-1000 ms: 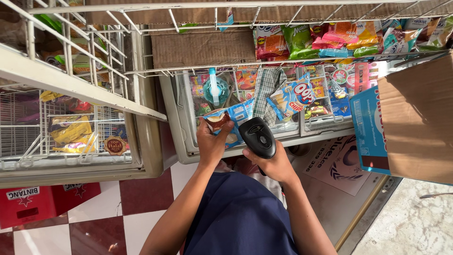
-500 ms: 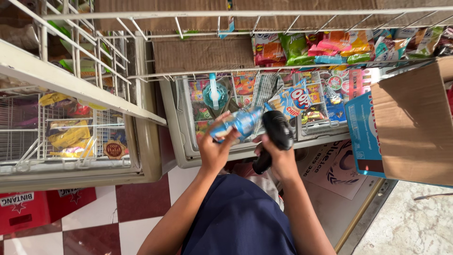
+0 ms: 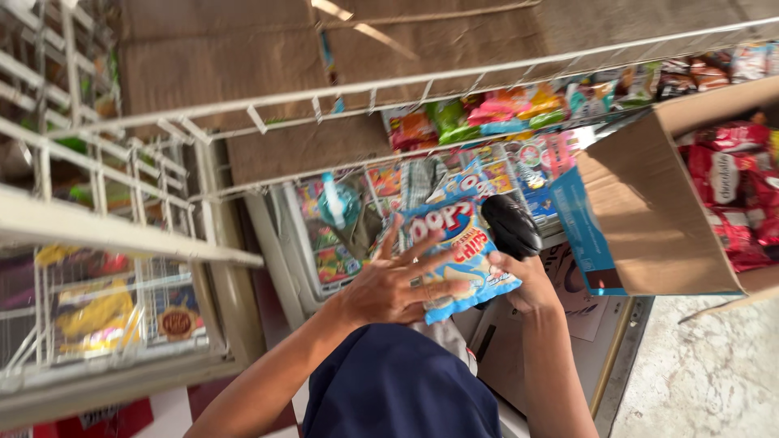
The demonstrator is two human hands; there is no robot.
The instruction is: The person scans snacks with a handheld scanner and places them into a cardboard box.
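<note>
The left hand (image 3: pixel 388 285) grasps a blue snack packet (image 3: pixel 456 258) by its lower left edge with fingers splayed across its face, holding it just in front of the freezer chest (image 3: pixel 302 258). The right hand (image 3: pixel 529 284), touching the packet's right edge, is clenched on a black handheld scanner (image 3: pixel 511 225). An open cardboard box (image 3: pixel 649 212) of red packets sits near the scanner's right, leaving only a narrow gap; white wire shelving (image 3: pixel 105 212) stands well apart to the left of the freezer chest.
</note>
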